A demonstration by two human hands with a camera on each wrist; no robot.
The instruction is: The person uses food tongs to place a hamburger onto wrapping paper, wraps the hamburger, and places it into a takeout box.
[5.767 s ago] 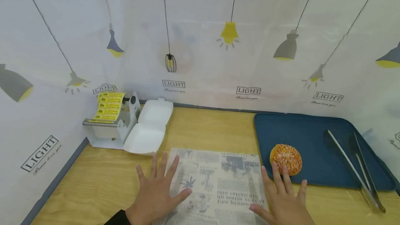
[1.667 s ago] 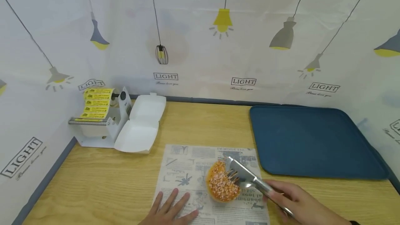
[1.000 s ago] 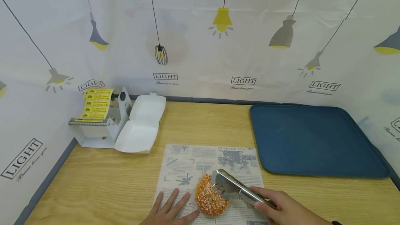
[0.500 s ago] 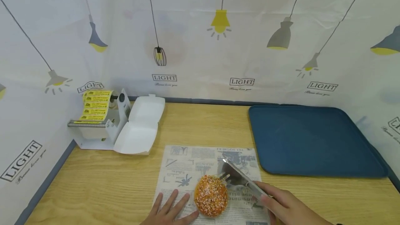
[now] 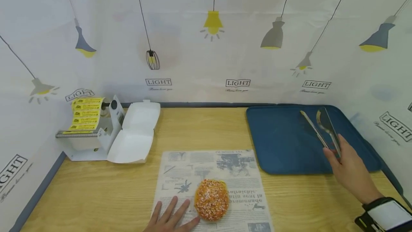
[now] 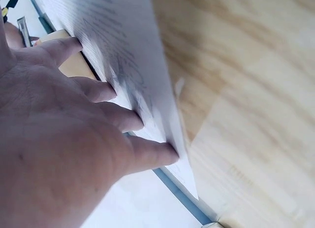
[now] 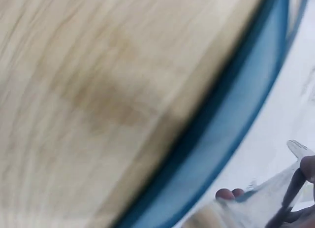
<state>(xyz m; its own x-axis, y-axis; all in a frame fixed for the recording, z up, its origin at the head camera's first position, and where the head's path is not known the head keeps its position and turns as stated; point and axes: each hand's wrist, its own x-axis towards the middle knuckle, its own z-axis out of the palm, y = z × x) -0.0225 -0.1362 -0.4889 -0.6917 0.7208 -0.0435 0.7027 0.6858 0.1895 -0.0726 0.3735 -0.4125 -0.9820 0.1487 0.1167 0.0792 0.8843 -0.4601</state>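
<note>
A round bun (image 5: 211, 200) topped with white bits lies on a newsprint-patterned paper sheet (image 5: 245, 179) in the head view. My left hand (image 5: 170, 218) rests on the paper just left of the bun, fingers spread and thumb close to it. In the left wrist view, the fingertips of that hand (image 6: 74, 124) press along the paper (image 6: 133, 55). Over at the right, my right hand (image 5: 351, 171) grips metal tongs (image 5: 313, 127) above the blue tray (image 5: 280, 142). The tongs' arms stand apart with nothing between them. Their near ends are hidden by the hand.
A dispenser (image 5: 111, 135) with a roll of yellow labels (image 5: 86, 114) stands at the back left. Against it leans an open white foam clamshell box (image 5: 132, 146). A printed wall covering (image 5: 190, 92) bounds the wooden table (image 5: 96, 192) behind and at the sides.
Earlier the tongs lay on the tray beside the bun, then held the bun over the paper. They let go of it there, and my right hand has carried them back over the tray.
</note>
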